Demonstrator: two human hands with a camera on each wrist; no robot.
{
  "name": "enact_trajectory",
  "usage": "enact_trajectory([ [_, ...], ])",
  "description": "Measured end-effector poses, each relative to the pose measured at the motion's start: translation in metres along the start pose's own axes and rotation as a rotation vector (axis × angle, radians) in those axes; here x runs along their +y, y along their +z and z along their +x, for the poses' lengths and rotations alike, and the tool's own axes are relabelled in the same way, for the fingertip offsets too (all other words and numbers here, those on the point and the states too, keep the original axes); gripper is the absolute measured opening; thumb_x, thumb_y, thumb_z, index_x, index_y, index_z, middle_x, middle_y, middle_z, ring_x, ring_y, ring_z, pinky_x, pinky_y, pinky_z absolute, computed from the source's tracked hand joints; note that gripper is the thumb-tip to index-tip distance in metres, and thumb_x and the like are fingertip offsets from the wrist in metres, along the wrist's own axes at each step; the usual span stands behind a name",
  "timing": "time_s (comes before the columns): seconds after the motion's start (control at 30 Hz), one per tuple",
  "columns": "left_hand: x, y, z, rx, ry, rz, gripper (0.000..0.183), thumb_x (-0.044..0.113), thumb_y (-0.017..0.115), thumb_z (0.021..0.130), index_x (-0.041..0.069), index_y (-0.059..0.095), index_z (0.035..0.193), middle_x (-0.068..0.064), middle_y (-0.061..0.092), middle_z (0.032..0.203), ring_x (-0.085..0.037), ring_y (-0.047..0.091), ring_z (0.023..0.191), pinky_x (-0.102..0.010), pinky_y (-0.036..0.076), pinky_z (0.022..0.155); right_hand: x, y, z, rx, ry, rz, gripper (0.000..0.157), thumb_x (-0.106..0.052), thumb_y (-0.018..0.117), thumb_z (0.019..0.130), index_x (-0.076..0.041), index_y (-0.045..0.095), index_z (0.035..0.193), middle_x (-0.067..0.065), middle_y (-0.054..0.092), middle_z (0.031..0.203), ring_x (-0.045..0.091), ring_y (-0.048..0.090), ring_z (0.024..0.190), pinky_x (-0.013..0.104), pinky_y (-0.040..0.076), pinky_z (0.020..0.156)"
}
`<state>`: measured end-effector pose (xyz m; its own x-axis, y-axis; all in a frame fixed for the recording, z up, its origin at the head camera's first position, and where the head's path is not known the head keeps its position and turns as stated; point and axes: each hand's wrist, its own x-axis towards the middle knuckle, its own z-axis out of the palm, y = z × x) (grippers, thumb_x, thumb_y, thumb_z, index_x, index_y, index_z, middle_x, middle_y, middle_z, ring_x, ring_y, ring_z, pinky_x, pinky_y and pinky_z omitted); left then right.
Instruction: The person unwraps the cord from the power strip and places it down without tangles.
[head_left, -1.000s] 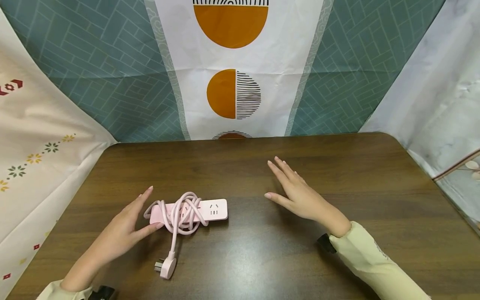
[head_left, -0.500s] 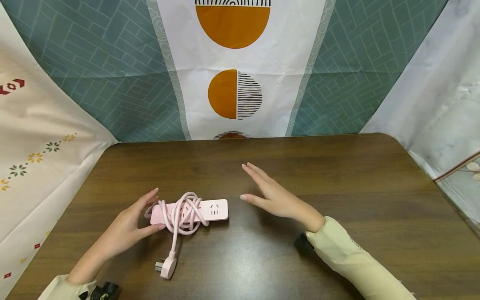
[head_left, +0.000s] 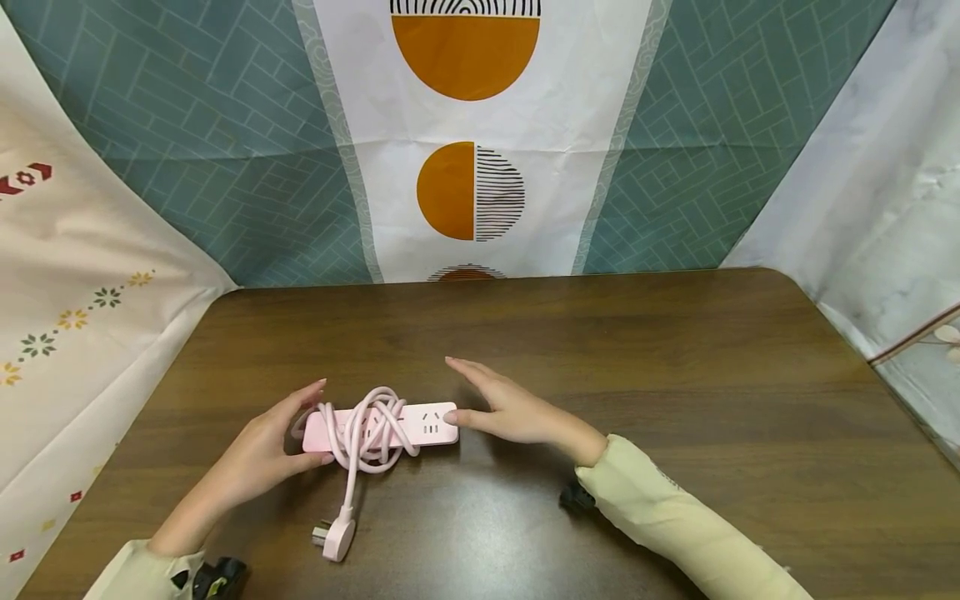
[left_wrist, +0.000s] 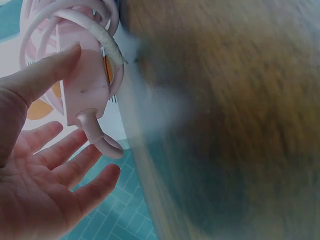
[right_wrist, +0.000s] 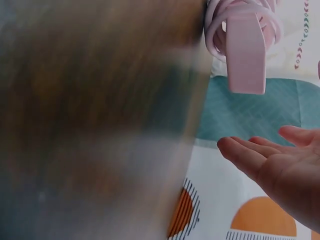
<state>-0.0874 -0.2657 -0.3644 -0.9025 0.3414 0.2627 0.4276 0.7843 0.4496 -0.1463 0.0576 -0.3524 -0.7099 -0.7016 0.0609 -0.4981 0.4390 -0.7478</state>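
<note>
A pink-and-white power strip (head_left: 422,429) lies on the table, its pale pink cord (head_left: 350,487) looped several times round the left half. The plug (head_left: 339,538) hangs off toward the front, prongs pointing left. Round the strip's left end is my left hand (head_left: 251,462), thumb at the near edge and fingers by the far edge. In the left wrist view its thumb overlaps the strip (left_wrist: 86,80), while the fingers are spread with gaps beside it. My right hand (head_left: 517,414) is at the right end, fingers extended, thumb tip over the corner; contact is unclear.
The brown wooden table (head_left: 675,358) spreads to both sides and behind the strip. A patterned curtain (head_left: 652,208) hangs along its back edge. Cloths border the left and right sides. A dark wrist device (head_left: 577,497) sits under the right sleeve, another (head_left: 219,578) by the left one.
My right hand has moved left and nearer, from the table's right-middle to the strip's right end. The left hand has shifted slightly right, closer round the left end. The strip stays in place.
</note>
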Motion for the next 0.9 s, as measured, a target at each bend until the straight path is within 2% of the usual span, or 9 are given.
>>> enact_trajectory([
  [0.17,-0.002,0.002,0.001,-0.011,0.021,-0.009,0.084,0.017,0.084,0.061,0.001,0.042,0.132,-0.018,0.058,0.118,-0.029,0.058,0.101,-0.025,0.042,0.082,-0.002,0.005,0.003,-0.024,0.011,0.011,0.070,-0.030,0.059,0.088,-0.006,0.024,0.143,0.011,0.027,0.146,0.024,0.026,0.133,0.043,0.025,0.107],
  [0.37,-0.002,0.002,0.003,-0.023,0.033,-0.015,0.078,0.017,0.084,0.060,0.001,0.046,0.127,-0.016,0.059,0.116,-0.021,0.060,0.091,-0.033,0.048,0.075,-0.004,0.009,0.005,-0.045,0.009,0.029,0.068,-0.027,0.060,0.088,-0.005,0.026,0.142,0.014,0.032,0.144,0.027,0.033,0.130,0.042,0.027,0.105],
  [0.63,-0.004,0.005,0.005,-0.042,0.023,-0.043,0.067,0.014,0.083,0.061,0.001,0.053,0.119,-0.015,0.059,0.110,-0.015,0.060,0.085,-0.030,0.052,0.069,-0.008,0.016,0.009,-0.096,0.004,0.008,0.069,-0.028,0.064,0.085,-0.003,0.030,0.140,0.015,0.038,0.140,0.024,0.036,0.128,0.039,0.031,0.103],
  [0.9,-0.004,0.005,0.005,-0.060,-0.037,-0.080,0.064,0.017,0.082,0.063,0.001,0.055,0.118,-0.016,0.062,0.107,-0.012,0.061,0.082,-0.029,0.051,0.069,-0.007,0.020,0.014,-0.103,-0.022,-0.135,0.069,-0.024,0.070,0.079,0.003,0.038,0.134,0.018,0.049,0.130,0.026,0.046,0.119,0.036,0.036,0.100],
])
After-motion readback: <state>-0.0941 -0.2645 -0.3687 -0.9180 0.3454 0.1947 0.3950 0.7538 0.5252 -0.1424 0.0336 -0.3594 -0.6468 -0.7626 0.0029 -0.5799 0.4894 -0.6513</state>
